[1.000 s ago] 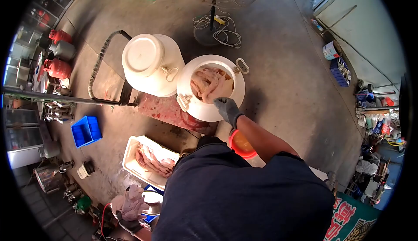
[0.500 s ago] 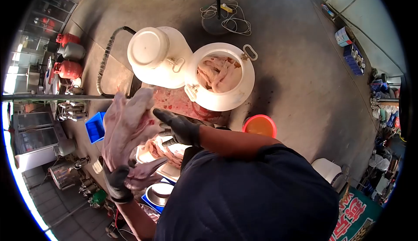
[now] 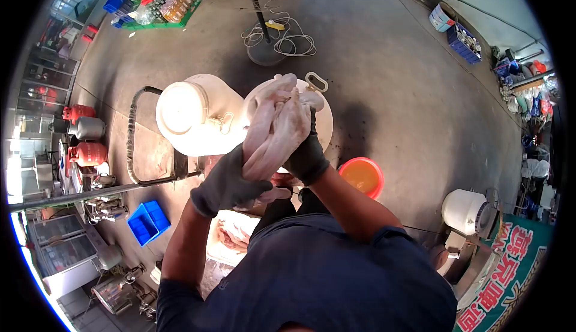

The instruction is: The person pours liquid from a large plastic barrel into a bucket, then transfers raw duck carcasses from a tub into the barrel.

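Observation:
Both hands wear dark gloves. My left hand (image 3: 227, 183) is wrapped round the lower end of a long, pale piece of raw meat (image 3: 275, 125). On the right side of the meat, my right hand (image 3: 307, 156) grips it, its fingers partly hidden behind it. The meat is held over the open white barrel (image 3: 324, 129) and covers most of its mouth. Beside that barrel on the left stands a lidded white barrel (image 3: 225, 107). Below my hands, a white tub (image 3: 215, 245) with more raw meat (image 3: 235, 235) is partly hidden by my body.
A red basin (image 3: 378, 179) with orange liquid sits right of the barrels. A blue crate (image 3: 149, 223) lies at the left, below a metal bar (image 3: 108, 197). Behind the barrels are a fan stand (image 3: 261, 23) and a coiled cable (image 3: 300, 45). Gas cylinders (image 3: 89, 153) stand far left.
The meat has moved from the lower left up over the open barrel. My right hand, first at the barrel and then reaching to the meat, now grips it together with my left hand.

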Available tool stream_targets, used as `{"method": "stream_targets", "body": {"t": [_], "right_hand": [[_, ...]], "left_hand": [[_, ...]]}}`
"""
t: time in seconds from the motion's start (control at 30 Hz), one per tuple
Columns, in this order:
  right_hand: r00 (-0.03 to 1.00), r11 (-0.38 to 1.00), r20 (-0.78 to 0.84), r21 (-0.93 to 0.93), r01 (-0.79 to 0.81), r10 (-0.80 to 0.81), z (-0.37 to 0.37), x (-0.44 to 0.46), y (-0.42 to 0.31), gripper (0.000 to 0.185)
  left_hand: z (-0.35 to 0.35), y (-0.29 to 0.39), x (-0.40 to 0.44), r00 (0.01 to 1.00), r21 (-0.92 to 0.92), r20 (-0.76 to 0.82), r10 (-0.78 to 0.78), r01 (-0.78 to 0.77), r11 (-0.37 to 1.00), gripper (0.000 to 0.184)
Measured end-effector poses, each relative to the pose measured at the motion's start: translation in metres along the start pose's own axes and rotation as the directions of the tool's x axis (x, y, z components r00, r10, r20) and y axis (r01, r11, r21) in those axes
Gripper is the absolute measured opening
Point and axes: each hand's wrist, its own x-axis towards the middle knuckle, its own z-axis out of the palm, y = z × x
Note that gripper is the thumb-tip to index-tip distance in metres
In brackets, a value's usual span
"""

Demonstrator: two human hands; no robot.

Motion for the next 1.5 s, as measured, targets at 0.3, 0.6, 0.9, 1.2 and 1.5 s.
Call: {"method": "stream_targets", "body": {"t": [0.3, 0.6, 0.9, 1.2, 1.5], "right_hand": [[0.768, 0.500, -0.051, 0.786, -0.363, 0.638, -0.038, -0.024, 0.079, 0.081], [0.789, 0.870, -0.371, 0.262, -0.418, 0.491, -0.063, 0.017, 0.061, 0.040], [0.594, 0.935, -0.733, 0.168, -0.313, 0.331, -0.096, -0.077, -0.009, 0.040], [0.759, 0.823, -0.614, -0.303, -0.480, 0.217, -0.059, -0.090, 0.064, 0.041], [0.988, -0.249, 0.037, -0.966, 0.073, 0.147, -0.108, 0.069, 0.181, 0.036]], "left_hand": [[-0.002, -0.146, 0.047, 0.989, 0.103, 0.081, -0.124, 0.115, 0.988, 0.049], [-0.008, -0.153, 0.128, 0.968, -0.755, 0.138, -0.209, 0.240, 0.610, 0.027], [0.044, -0.200, 0.133, 0.839, -0.830, 0.197, -0.507, 0.418, 0.369, 0.032], [-0.049, -0.273, 0.034, 0.831, -0.768, -0.250, -0.496, 0.141, 0.624, 0.041], [-0.031, -0.391, -0.140, 0.512, -0.805, -0.278, -0.813, 0.338, 0.488, 0.040]]}}
